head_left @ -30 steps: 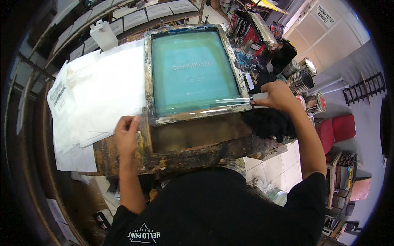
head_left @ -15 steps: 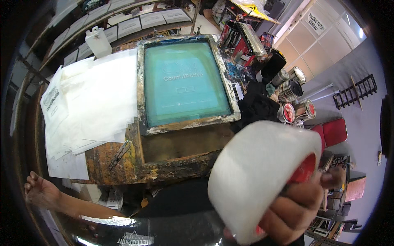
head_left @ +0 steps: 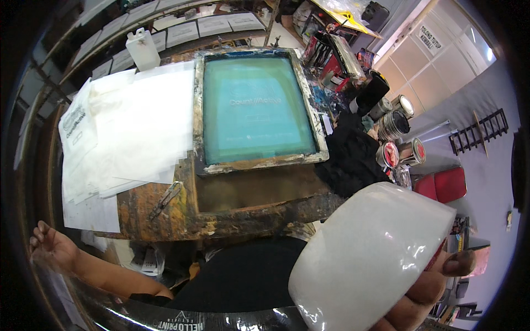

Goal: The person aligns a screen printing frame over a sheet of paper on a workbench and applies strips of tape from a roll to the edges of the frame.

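A wide roll of clear packing tape (head_left: 370,259), whitish with a red core, is in my right hand (head_left: 422,300), whose fingers reach inside the core and whose thumb sticks out at the side. From the roll a glossy see-through strip of tape (head_left: 243,321) stretches left across my dark shirt to my left hand (head_left: 54,245). The left fingers are curled at the strip's far end; their exact grip on it is hard to see. Beyond my hands a screen-printing frame (head_left: 259,110) with teal mesh lies on a paint-stained table (head_left: 143,212).
White sheets (head_left: 143,121) lie left of the frame, a white plastic bottle (head_left: 142,51) behind them. A small metal tool (head_left: 164,199) rests near the front edge. Black cloth (head_left: 350,151) and paint cans (head_left: 389,154) stand at the right. Drying racks (head_left: 182,34) are at the back left.
The tape roll in my right hand has moved down and right and turned, so less of its red core shows. My left hand has shifted up slightly; the strip remains stretched between them.
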